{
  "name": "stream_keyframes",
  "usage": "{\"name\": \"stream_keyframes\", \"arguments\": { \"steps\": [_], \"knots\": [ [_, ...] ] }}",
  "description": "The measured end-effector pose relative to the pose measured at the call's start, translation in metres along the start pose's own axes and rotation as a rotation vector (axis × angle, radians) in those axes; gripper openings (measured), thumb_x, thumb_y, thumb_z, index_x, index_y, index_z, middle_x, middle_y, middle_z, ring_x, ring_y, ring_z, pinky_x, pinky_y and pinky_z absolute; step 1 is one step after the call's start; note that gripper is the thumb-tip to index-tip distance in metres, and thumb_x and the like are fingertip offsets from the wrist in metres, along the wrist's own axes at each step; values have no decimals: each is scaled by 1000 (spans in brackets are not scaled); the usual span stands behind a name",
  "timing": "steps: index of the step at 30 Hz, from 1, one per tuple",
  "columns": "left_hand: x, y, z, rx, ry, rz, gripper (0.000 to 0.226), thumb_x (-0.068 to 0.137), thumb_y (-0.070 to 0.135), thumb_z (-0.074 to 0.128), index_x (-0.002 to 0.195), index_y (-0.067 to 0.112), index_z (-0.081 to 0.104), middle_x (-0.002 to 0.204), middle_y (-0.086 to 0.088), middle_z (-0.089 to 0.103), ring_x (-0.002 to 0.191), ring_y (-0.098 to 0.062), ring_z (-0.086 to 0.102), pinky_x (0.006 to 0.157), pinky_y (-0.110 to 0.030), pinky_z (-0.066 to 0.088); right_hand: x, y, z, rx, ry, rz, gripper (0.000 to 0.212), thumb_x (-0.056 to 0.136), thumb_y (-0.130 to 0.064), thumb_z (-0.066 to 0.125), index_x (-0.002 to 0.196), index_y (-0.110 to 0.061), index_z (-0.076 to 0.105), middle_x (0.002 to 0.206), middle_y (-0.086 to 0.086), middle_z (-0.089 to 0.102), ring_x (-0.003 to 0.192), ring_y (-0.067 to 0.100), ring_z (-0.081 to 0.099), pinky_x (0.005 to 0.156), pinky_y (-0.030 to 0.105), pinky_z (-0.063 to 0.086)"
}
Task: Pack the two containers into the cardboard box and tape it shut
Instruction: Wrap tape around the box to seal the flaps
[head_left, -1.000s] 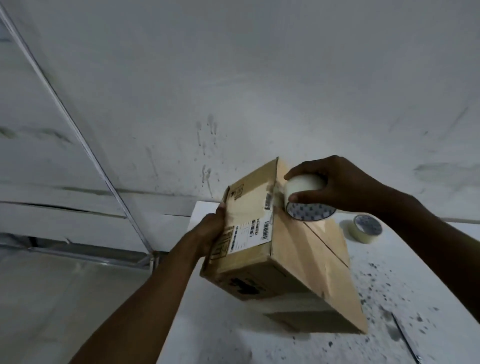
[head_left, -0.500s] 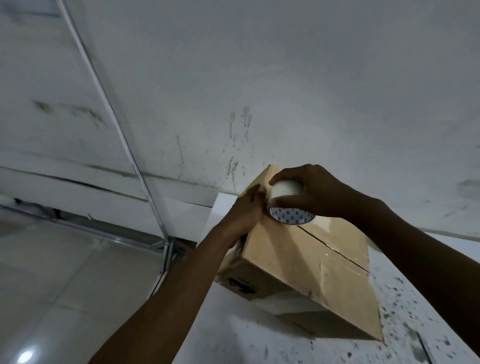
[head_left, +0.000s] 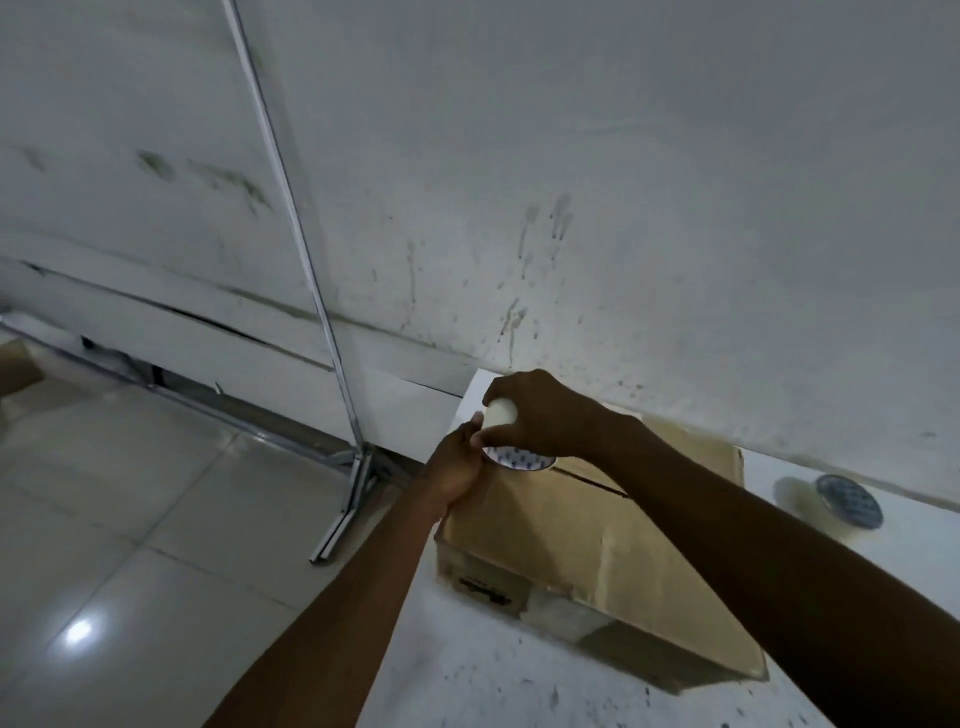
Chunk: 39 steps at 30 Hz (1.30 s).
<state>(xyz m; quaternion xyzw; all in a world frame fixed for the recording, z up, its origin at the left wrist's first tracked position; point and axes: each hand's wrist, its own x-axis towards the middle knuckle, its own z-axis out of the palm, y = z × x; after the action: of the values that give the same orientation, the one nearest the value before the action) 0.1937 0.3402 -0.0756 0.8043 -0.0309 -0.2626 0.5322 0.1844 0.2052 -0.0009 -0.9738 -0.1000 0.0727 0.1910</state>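
Observation:
A closed cardboard box (head_left: 582, 545) lies on the white table (head_left: 498, 686), its top flaps meeting in a seam. My right hand (head_left: 540, 415) grips a roll of clear tape (head_left: 511, 439) at the box's far left top edge. My left hand (head_left: 454, 470) is at the box's left edge beside the roll, its fingertips touching the roll's edge; whether it pinches the tape end is hidden. The two containers are not visible.
A second tape roll (head_left: 836, 504) lies on the table to the right of the box. A stained white wall (head_left: 623, 208) rises right behind the table. Left of the table is tiled floor (head_left: 130, 519) with a metal frame (head_left: 358, 467).
The box has tipped down from a raised tilt to lie flat on the table. My left hand left the labelled side and came up to the roll.

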Motion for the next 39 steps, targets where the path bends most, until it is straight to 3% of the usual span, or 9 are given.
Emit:
{"name": "stream_keyframes", "arguments": {
  "steps": [3,7,11,16,23,28,32,36,39],
  "knots": [
    [0,-7,2,-60,44,-21,50,103,44,26,139,17,50,146,-13,47,132,-28,46,111,-35,33,-1,-1,6,60,28,15,54,74,-49,74,113,-14,63,115,3,63,105,16,57,78,18,36],
    [1,-10,4,-37,93,17,50,105,40,26,134,12,55,138,-17,54,127,-30,50,94,-26,36,-12,5,8,163,82,22,55,74,-53,73,117,-21,62,118,-3,64,107,12,56,86,21,40],
    [6,-16,5,10,176,60,52,104,40,28,109,3,64,115,-20,66,113,-35,59,96,-39,46,-17,10,7,158,97,12,57,73,-55,73,121,-26,60,120,-6,63,109,12,56,90,24,43],
    [11,-15,6,162,169,91,50,104,38,31,108,1,64,113,-22,67,109,-36,61,92,-34,45,-23,20,-1,100,57,-17,62,76,-58,68,127,-26,56,126,-5,60,113,12,54,88,21,36],
    [14,-17,4,333,173,115,47,105,35,26,118,5,60,119,-21,64,110,-37,60,92,-38,45,-55,47,-19,93,-2,31,58,76,-47,74,126,-24,58,127,-3,61,102,5,53,84,18,41],
    [13,-18,5,363,197,152,52,105,40,22,122,8,60,121,-18,64,113,-35,58,89,-33,42,-103,87,-46,11,-5,96,54,74,-49,72,122,-28,61,121,-5,64,99,5,57,79,14,42],
    [17,-18,6,370,182,138,53,104,42,22,128,10,56,127,-18,61,117,-34,56,95,-36,41,-133,106,-52,85,27,162,57,71,-47,75,123,-30,60,121,-7,63,100,8,58,78,14,44],
    [27,-18,1,392,133,121,50,104,40,28,147,18,36,147,-12,45,132,-31,45,108,-38,35,-136,111,-41,125,45,161,58,70,-48,77,123,-30,60,123,-6,62,104,7,58,82,16,44],
    [33,1,11,415,223,185,55,103,41,32,152,17,23,156,-10,32,140,-29,35,114,-39,27,-138,115,-37,157,47,158,59,70,-48,77,123,-28,60,124,-6,61,104,6,57,79,10,42]
  ]
}}
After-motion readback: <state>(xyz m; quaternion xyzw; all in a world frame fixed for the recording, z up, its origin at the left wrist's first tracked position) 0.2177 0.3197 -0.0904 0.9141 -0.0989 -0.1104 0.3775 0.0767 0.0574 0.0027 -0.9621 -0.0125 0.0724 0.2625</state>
